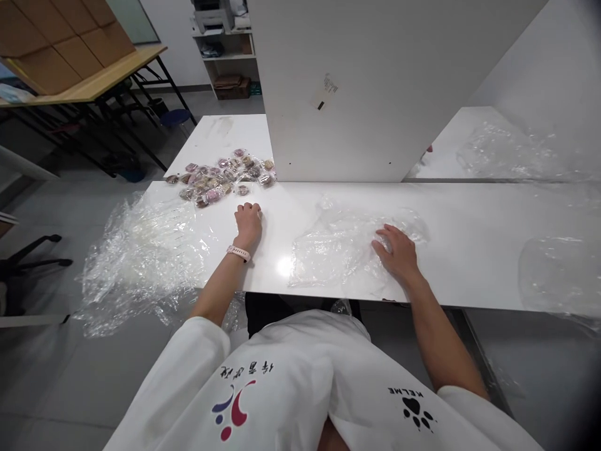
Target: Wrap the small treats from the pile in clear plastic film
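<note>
My left hand [248, 223] rests on the white table with its fingers curled closed. What lies in those fingers, if anything, is hidden. Just beyond it is a pile of small wrapped pieces [213, 181], brown, pink and yellowish in clear film; one wrapped piece [243, 190] sits apart from the pile, close to my knuckles. To the right, my right hand [398, 250] is curved over one end of a clear plastic bag [323, 244], with crumpled film between thumb and fingers. The bag lies flat and wrinkled across the table between both hands.
A heap of clear plastic bags [145, 257] hangs over the table's left edge. More clear plastic [558, 275] lies at the far right. A white upright panel [361, 81] rises behind the white table [460, 250]. Large cardboard boxes [70, 47] stand on a wooden table at the back left.
</note>
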Available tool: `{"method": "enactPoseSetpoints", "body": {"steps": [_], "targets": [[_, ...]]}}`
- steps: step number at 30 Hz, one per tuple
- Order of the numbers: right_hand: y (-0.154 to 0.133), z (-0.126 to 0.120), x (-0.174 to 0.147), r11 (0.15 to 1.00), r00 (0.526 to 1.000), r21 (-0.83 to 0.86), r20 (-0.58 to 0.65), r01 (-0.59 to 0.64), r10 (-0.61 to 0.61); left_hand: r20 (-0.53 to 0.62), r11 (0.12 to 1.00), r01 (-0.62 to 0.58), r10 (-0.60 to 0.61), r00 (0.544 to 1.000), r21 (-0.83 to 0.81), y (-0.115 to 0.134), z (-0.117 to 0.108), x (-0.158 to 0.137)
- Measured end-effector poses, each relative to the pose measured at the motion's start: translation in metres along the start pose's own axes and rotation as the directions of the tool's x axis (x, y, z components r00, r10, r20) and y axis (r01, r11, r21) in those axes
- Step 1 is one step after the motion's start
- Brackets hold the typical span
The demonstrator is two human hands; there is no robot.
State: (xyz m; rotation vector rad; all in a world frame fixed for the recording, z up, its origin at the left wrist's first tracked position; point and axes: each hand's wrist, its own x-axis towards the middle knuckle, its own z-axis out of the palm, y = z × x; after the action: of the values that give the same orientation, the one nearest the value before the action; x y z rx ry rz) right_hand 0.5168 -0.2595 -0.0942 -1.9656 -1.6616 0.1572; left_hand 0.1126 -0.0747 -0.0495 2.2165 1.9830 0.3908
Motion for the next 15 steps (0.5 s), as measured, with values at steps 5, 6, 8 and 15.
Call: {"method": "enactPoseSetpoints", "body": {"steps": [5,6,8,15], "targets": [[-0.018,0.004,0.024,0.998,0.992,0.006,-0.11,0.061,-0.06,-0.184,0.965,-0.142,0.102,0.978,-0.22,0.057,-0.019,-0.033],[-0.027,0.003,0.021,0.998,0.984,0.009,-0.17,0.056,-0.053,-0.237,0.933,-0.251,0.19,0.953,-0.259,0.076,-0.019,-0.045],[-0.048,-0.001,0.003,0.993,0.974,0.058,-0.21,0.099,-0.085,-0.258,0.825,-0.468,0.4,0.88,-0.317,0.115,-0.009,-0.075],[-0.066,-0.02,-0.107,0.906,0.893,0.215,0.196,0.365,-0.406,0.029,0.698,-0.651,0.688,0.725,-0.299,0.151,0.054,-0.132]]}}
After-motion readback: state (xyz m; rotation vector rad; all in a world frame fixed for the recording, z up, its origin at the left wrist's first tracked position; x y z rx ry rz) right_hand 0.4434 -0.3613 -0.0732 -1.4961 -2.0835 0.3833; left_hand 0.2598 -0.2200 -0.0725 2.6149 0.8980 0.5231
